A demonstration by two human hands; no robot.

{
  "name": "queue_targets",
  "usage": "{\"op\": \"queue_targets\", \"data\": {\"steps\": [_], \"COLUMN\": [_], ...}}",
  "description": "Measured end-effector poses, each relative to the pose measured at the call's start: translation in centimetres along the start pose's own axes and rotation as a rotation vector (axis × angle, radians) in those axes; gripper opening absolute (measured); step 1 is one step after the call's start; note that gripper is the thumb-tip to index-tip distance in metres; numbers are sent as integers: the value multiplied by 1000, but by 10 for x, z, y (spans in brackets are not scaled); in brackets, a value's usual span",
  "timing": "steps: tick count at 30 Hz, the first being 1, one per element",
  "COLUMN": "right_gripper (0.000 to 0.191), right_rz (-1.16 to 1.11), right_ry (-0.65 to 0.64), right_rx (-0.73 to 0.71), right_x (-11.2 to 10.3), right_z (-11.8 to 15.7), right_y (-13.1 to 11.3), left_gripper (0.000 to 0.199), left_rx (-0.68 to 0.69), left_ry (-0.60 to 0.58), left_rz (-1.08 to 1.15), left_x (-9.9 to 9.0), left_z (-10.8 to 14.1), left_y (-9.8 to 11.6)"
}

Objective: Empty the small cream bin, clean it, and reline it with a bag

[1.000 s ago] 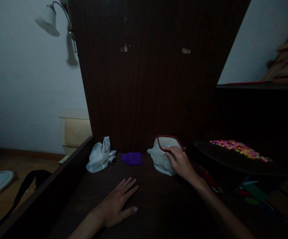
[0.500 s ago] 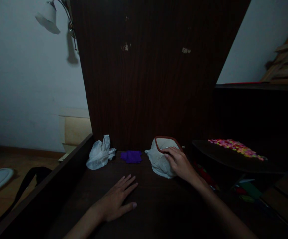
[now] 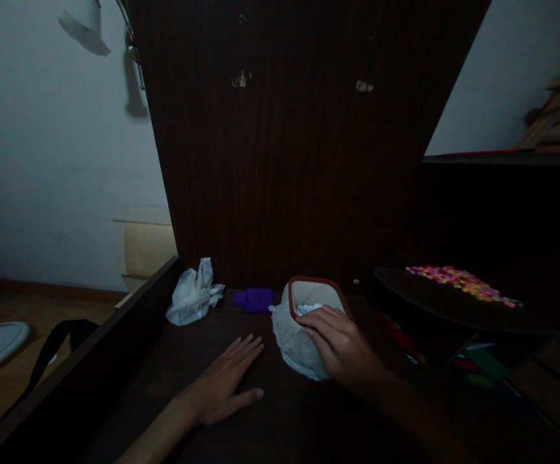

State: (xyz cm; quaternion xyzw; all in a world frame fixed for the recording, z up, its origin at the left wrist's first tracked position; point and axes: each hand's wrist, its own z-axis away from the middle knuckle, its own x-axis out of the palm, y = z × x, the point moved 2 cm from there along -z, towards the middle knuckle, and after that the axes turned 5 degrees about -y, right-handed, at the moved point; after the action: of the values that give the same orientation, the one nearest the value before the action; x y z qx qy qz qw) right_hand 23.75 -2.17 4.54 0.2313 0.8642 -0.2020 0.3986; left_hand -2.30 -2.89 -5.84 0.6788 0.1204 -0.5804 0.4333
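Gripping the brown-rimmed bin (image 3: 314, 280) near its rim's 6 o'clock, the right hand (image 3: 345, 345) has its fingers closed on the edge. The bin stands on the surface (image 3: 270, 406), at 2 o'clock from the left hand (image 3: 222, 385), which lies flat, fingers released. Judged by appearance: light body, stiff rim; soft plastic liner (image 3: 299, 348) may slip or tear. Preferred hold: rim and liner together.

You are not seeing any text here that can be read. No label, no brand, no number and no sign is showing clearly enough for you to read it on any surface in front of you.
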Motion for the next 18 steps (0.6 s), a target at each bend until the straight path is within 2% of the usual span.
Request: {"op": "queue_targets", "data": {"steps": [4,12,15,18], "right_gripper": [28,27,27,27], "right_rz": [-4,-102,-147,-195], "right_ry": [-14,-10,-1,12], "right_rx": [-47,-81,-92,-105], "right_x": [4,9,14,19], "right_z": [-1,-7,-11,-15], "right_y": [-17,-47,-55,-63], "left_gripper": [90,135,146,147], "left_rx": [0,-61,-22,62], "left_ry": [79,246,318,388], "left_rz": [83,375,504,619], "left_x": [6,8,11,13], "left_z": [1,-2,-5,-9], "left_y": [-3,5,6,10]}}
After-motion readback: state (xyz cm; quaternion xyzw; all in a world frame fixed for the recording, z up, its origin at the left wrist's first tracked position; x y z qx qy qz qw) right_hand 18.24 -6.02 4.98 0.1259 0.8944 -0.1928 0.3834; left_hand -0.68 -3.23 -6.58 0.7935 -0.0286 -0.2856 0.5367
